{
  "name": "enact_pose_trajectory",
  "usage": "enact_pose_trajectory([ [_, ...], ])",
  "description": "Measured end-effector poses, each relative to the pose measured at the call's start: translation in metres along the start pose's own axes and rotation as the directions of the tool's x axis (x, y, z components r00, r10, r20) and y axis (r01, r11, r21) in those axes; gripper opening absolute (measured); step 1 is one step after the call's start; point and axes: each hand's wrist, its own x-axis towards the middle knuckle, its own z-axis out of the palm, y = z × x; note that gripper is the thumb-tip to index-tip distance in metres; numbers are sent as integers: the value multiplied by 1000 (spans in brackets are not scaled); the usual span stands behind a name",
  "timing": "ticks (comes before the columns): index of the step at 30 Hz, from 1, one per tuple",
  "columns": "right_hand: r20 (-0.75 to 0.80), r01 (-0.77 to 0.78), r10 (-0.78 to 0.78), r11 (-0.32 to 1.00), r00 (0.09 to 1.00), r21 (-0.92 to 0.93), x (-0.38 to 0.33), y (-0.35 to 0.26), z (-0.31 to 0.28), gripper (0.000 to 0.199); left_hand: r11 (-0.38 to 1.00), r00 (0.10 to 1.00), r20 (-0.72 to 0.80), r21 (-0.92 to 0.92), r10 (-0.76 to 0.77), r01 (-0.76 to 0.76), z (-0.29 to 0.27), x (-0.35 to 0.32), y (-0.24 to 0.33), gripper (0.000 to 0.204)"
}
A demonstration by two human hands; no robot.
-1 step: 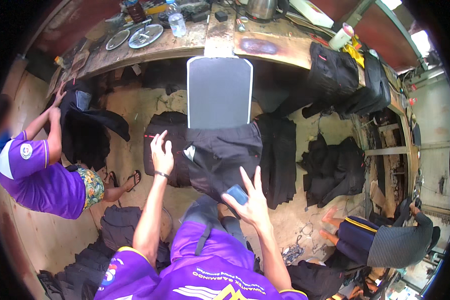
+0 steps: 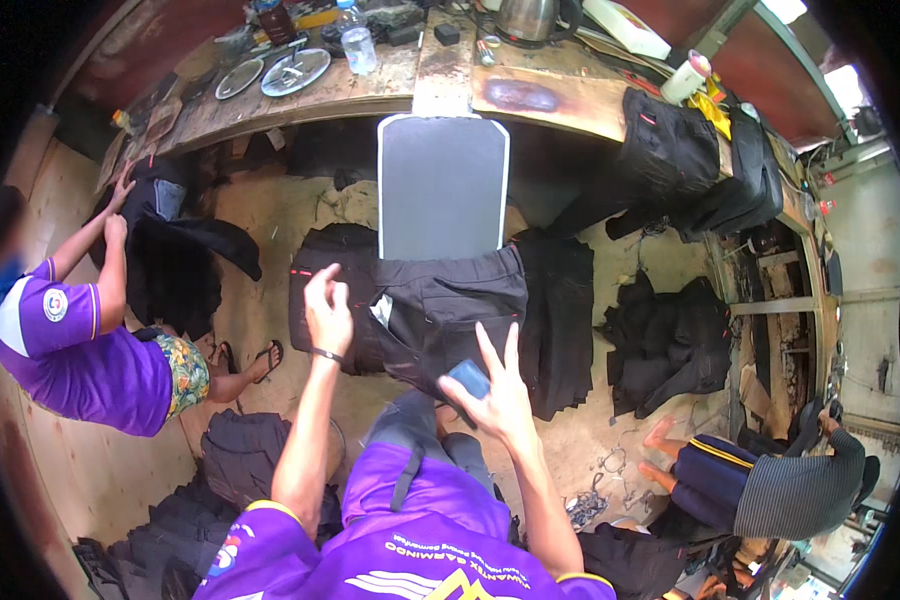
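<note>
A: Head view, where's the garment relative to the hands?

B: Black shorts [image 2: 440,310] are pulled over the near end of the grey board [image 2: 442,185], waistband across it. Left hand [image 2: 327,312] is at the shorts' left edge, fingers bent and bunched; can't tell if it pinches the cloth. Right hand [image 2: 497,393] is at the lower edge of the shorts, fingers spread, with a small blue block [image 2: 468,378] against the thumb side.

A: Touching the fabric?

B: Right hand overlaps the hem; contact looks likely but can't confirm. Shorts lie between the two hands, ahead of both.

A: Surroundings?

B: Wooden bench [image 2: 390,90] beyond the board, with a bottle [image 2: 357,45] and kettle [image 2: 526,17]. Stacks of black garments [image 2: 560,320] beside the board. A person in purple [image 2: 80,350] at left handles another black garment [image 2: 175,255]. A seated person [image 2: 770,480] at lower right.
</note>
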Motion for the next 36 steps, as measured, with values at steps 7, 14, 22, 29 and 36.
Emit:
enact_pose_trajectory([
  [7,189,0,70,939,980,-344,108,-35,38,115,942,944,-3,48,-331,331,91,7,54,100],
  [14,153,189,-145,923,978,-334,243,-107,76,111,925,923,110,144,-368,351,114,237,-24,77],
  [22,165,221,-177,925,970,-308,285,-102,84,112,800,904,338,-448,-262,399,83,191,-11,57],
  [29,-17,260,-259,965,966,32,215,-89,17,89,896,975,50,-386,-217,219,83,149,2,54],
  [36,-59,166,-155,936,986,312,134,-5,3,52,881,743,645,-231,-179,413,23,-106,-23,60],
])
